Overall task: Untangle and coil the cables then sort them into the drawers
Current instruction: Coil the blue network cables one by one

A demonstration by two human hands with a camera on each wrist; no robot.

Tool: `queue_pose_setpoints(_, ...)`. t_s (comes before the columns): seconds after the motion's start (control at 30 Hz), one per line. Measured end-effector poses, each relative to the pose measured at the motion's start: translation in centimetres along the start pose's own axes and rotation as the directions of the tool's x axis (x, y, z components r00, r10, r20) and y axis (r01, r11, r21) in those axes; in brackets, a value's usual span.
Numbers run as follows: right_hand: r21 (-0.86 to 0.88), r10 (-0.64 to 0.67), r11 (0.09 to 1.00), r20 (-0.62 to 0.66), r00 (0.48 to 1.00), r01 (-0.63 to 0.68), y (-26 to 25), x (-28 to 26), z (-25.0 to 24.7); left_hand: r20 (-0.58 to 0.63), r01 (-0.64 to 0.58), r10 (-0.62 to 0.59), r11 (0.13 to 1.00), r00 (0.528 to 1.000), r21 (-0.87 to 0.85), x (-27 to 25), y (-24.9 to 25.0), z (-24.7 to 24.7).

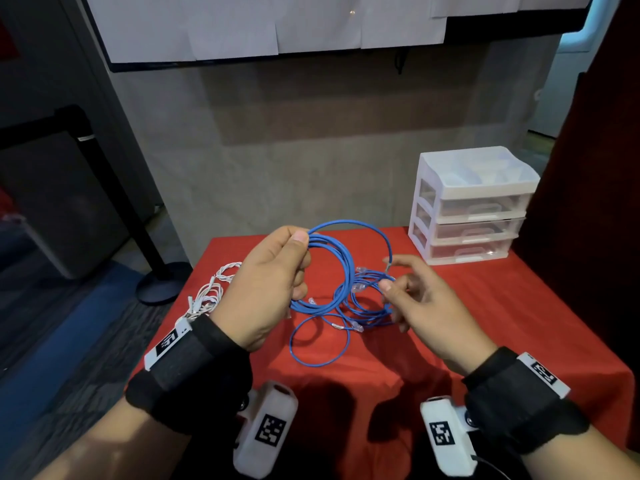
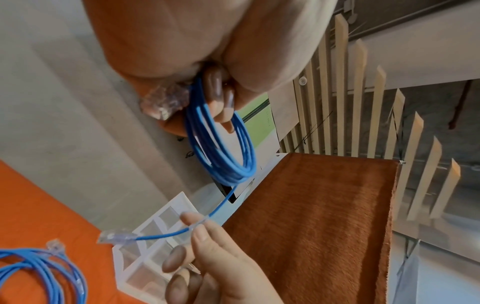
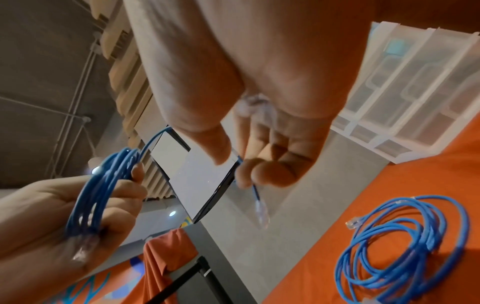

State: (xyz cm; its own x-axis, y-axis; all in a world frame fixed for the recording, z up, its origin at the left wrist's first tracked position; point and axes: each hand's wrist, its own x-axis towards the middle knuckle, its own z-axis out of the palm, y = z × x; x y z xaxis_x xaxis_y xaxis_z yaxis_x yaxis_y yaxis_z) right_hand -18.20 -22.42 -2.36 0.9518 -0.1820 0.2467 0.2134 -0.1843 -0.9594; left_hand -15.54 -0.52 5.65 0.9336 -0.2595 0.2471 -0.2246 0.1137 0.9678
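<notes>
Your left hand (image 1: 266, 289) is gripping the coiled blue network cable (image 1: 332, 268) above the near middle of the red cloth-covered table (image 1: 502, 306), keeping the loops gathered. Your right hand (image 1: 426, 306) is pinching its free tail, probably to lay the last turn. The right wrist view is showing that tail's clear plug (image 3: 261, 214) dangling. Farther back, tangled blue cables (image 1: 367, 303) are lying, twisted white cords (image 1: 211, 292) left, and the closed white plastic three-drawer unit (image 1: 471, 206) far right.
</notes>
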Motion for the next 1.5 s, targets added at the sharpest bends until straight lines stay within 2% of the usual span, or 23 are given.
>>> queue_pose_setpoints(0.1, -0.089, 0.02, 0.996, 0.145, 0.989, -0.007, -0.4, -0.4, 0.3, -0.018, -0.007, 0.007, 1.0, 1.0, 0.004, 0.1, -0.3, 0.0)
queue_pose_setpoints(0.17, -0.111, 0.019, 0.994, 0.158, 0.987, -0.001, -1.0, -0.7, 0.1, -0.055, -0.018, 0.02, 0.999, 0.998, 0.041, 0.2, -0.7, -0.2)
queue_pose_setpoints(0.23, -0.03, 0.007, 1.0, 0.137, 0.991, -0.003, -2.3, -1.0, -0.2, -0.104, -0.047, 0.066, 0.984, 0.992, 0.17, 0.4, -1.3, -0.8)
queue_pose_setpoints(0.33, 0.16, -0.025, 0.987, 0.127, 0.992, 0.005, -5.5, -1.6, -0.4, -0.141, -0.07, 0.139, 0.909, 0.98, 0.412, 0.6, -2.3, -1.4)
queue_pose_setpoints(0.5, 0.325, -0.127, 0.943, 0.16, 0.979, 0.07, -9.8, -2.2, 0.5, -0.126, -0.022, 0.09, 0.888, 0.988, 0.459, 0.6, -3.3, -0.2)
queue_pose_setpoints(0.57, 0.292, -0.138, 0.952, 0.134, 0.981, 0.094, -10.0, -1.9, 1.4, -0.107, -0.002, 0.053, 0.905, 0.993, 0.425, 0.3, -3.2, 0.8)
queue_pose_setpoints(0.63, 0.076, -0.205, 0.977, 0.041, 0.978, 0.202, -9.2, -1.4, 2.1, -0.092, 0.034, -0.003, 0.942, 0.996, 0.335, 0.0, -2.9, 1.6)
queue_pose_setpoints(0.7, -0.177, -0.288, 0.943, -0.014, 0.958, 0.281, -7.9, -1.0, 2.8, -0.071, 0.116, -0.106, 0.979, 0.992, 0.167, -0.2, -2.1, 2.4)
queue_pose_setpoints(0.73, -0.205, -0.303, 0.933, -0.012, 0.953, 0.294, -7.4, -0.9, 3.1, -0.048, 0.153, -0.149, 0.985, 0.988, 0.076, -0.4, -1.5, 2.7)
queue_pose_setpoints(0.77, -0.163, -0.285, 0.945, 0.011, 0.958, 0.283, -7.0, -1.0, 3.3, -0.02, 0.175, -0.175, 0.985, 0.984, -0.003, -0.4, -1.0, 2.9)
queue_pose_setpoints(0.83, 0.042, -0.206, 0.978, 0.1, 0.973, 0.203, -6.7, -1.3, 3.7, 0.026, 0.207, -0.206, 0.971, 0.978, -0.118, -0.5, -0.3, 2.9)
queue_pose_setpoints(0.9, 0.225, -0.138, 0.97, 0.197, 0.971, 0.092, -7.0, -1.6, 3.7, 0.058, 0.241, -0.234, 0.949, 0.971, -0.203, -0.7, 0.1, 2.6)
queue_pose_setpoints(0.93, 0.261, -0.124, 0.963, 0.224, 0.967, 0.063, -7.0, -1.6, 3.6, 0.071, 0.257, -0.247, 0.937, 0.966, -0.237, -0.8, 0.1, 2.5)
queue_pose_setpoints(1.2, 0.27, -0.122, 0.962, 0.346, 0.93, 0.026, -6.8, -1.7, 2.4, 0.141, 0.365, -0.337, 0.847, 0.931, -0.387, -0.8, 0.1, 1.7)
queue_pose_setpoints(1.33, 0.095, -0.032, 0.995, 0.487, 0.873, -0.016, -6.2, -1.7, 0.8, 0.094, 0.394, -0.4, 0.786, 0.912, -0.477, 0.4, 0.2, -0.2)
queue_pose_setpoints(1.4, 0.026, 0.012, 0.999, 0.44, 0.898, -0.026, -5.5, -1.7, -0.4, 0.019, 0.364, -0.409, 0.789, 0.912, -0.495, 1.4, 0.6, -2.2)
queue_pose_setpoints(1.5, 0.092, 0.077, 0.99, 0.276, 0.958, -0.106, -4.7, -1.4, -1.9, -0.1, 0.319, -0.39, 0.854, 0.915, -0.411, 2.2, 0.0, -4.0)
